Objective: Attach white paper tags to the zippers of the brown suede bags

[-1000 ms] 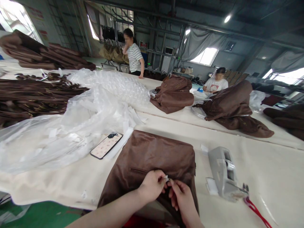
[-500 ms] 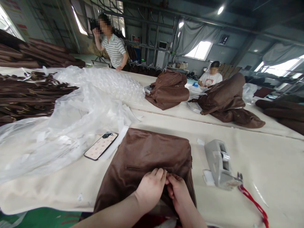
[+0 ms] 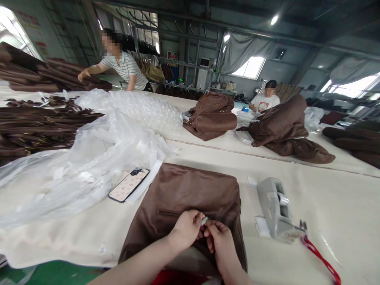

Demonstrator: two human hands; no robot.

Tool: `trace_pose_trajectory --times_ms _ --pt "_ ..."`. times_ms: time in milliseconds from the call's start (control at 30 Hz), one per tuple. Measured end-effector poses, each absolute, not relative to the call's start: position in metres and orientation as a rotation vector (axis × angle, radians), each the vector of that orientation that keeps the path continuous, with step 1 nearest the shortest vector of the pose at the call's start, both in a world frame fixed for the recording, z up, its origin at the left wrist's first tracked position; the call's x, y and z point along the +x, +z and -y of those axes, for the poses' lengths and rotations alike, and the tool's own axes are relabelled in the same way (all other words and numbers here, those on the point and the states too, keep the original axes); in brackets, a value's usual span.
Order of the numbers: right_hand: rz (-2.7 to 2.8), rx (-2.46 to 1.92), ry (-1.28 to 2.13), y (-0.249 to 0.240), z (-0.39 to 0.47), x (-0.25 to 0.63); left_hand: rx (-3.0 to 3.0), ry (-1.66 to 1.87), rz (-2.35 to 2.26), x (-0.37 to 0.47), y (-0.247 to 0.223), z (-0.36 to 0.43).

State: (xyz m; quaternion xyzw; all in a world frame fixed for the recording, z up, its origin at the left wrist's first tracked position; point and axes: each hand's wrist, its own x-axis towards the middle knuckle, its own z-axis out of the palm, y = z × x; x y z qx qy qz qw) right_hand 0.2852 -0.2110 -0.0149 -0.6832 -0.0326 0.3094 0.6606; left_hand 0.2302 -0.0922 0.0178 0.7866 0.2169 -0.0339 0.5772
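A brown leather bag (image 3: 192, 186) lies flat on the pale table in front of me, a zipped slit across its face. Over its lower right part, my left hand (image 3: 188, 227) and my right hand (image 3: 218, 235) meet fingertip to fingertip. Between the pinched fingers shows a small whitish piece (image 3: 204, 221), too small to identify. The left fingers are closed at it, and the right thumb and forefinger press together against its other side. Part of the bag is covered by my hands and forearms.
A tape dispenser (image 3: 277, 209) with a red cord (image 3: 320, 257) stands right of the bag. Left are a phone (image 3: 129, 185) and clear plastic wrap (image 3: 97, 158). Brown bags (image 3: 212, 116) lie farther back. Brown straps (image 3: 35, 126) are piled left. Two people are across the table.
The whitish piece now shows between my fingertips, which have shifted slightly. The person in the striped shirt has leaned left, with an arm stretched to the brown pile. The view has shifted a little.
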Motion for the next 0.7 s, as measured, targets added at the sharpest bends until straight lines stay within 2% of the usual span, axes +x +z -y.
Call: trace_pose_trajectory --times_ms 167,300,367,467,533,600,700 --pt "0.137 -1.709 0.689 -0.011 0.207 0.281 1.659 -0.077 -0.499 0.237 0.003 0.089" --pt "0.322 -1.878 0.700 0.010 0.244 0.293 1.601 -0.089 -0.587 0.237 -0.008 0.091" --pt "0.265 -2.092 0.372 0.028 0.284 0.314 1.576 -0.110 -0.614 0.238 -0.010 0.091" --pt "0.000 -2.437 -0.348 0.055 0.353 0.355 1.589 -0.113 -0.589 0.238 -0.006 0.091" --pt "-0.039 -2.589 -0.631 0.066 0.392 0.381 1.626 -0.106 -0.554 0.237 -0.001 0.090" --pt "0.081 -2.649 -0.624 0.067 0.421 0.401 1.665 -0.103 -0.526 0.237 0.002 0.089" --pt "0.169 -2.517 -0.304 0.053 0.440 0.420 1.712 -0.112 -0.488 0.237 0.002 0.087"
